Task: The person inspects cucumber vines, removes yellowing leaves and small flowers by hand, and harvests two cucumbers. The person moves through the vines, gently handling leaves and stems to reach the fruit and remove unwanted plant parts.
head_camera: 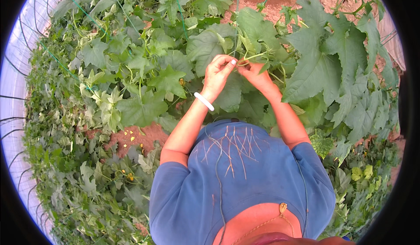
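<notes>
Both hands meet in front of me at a vertical green string (pixel 237 2) beside a climbing vine stem (pixel 254 56). My left hand (pixel 219 70), with a white bracelet at its wrist, pinches thumb and forefinger together at the string; what lies between the tips is too small to tell. Close against it, my right hand (pixel 255 74) has its fingers curled at the stem and string, partly hidden by a small leaf. Broad green lobed leaves (pixel 210 44) surround both hands, and a large leaf (pixel 315 64) hangs to the right of my right forearm.
Dense vines fill both sides. More green strings (pixel 178 11) run up through the foliage at the upper left. Reddish soil (pixel 151 136) with yellow petals shows at the lower left. A pale plastic sheet wall with dark ribs (pixel 16 77) curves along the left edge.
</notes>
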{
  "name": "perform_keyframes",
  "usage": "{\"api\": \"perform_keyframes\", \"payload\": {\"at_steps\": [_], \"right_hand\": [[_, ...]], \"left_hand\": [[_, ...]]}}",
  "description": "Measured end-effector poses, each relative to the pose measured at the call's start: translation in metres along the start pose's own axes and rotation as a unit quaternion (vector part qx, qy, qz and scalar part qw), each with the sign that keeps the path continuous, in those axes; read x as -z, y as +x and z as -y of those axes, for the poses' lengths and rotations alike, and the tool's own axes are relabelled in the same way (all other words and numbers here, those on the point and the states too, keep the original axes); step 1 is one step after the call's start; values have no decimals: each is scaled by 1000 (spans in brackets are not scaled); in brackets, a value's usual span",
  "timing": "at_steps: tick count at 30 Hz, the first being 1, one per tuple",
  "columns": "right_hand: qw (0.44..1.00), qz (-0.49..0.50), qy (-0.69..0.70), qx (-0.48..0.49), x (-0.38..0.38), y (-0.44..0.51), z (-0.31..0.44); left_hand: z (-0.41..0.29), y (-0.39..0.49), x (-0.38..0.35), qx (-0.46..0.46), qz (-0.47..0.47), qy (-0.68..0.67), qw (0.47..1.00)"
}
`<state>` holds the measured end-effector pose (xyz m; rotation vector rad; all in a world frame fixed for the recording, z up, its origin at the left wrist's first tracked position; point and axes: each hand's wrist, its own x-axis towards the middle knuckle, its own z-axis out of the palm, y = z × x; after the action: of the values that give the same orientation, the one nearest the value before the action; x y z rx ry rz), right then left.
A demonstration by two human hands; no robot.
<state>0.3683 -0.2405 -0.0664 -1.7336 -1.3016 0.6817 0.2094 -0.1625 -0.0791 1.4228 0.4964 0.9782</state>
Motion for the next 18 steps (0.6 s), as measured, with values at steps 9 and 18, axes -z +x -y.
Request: {"api": "perform_keyframes", "payload": {"at_steps": [9, 18], "right_hand": [[967, 176, 183, 11, 21, -24, 37], [982, -104, -119, 106, 16, -5, 31]], "left_hand": [[4, 4, 5, -29, -112, 79, 990], [4, -1, 17, 76, 26, -82, 993]]}}
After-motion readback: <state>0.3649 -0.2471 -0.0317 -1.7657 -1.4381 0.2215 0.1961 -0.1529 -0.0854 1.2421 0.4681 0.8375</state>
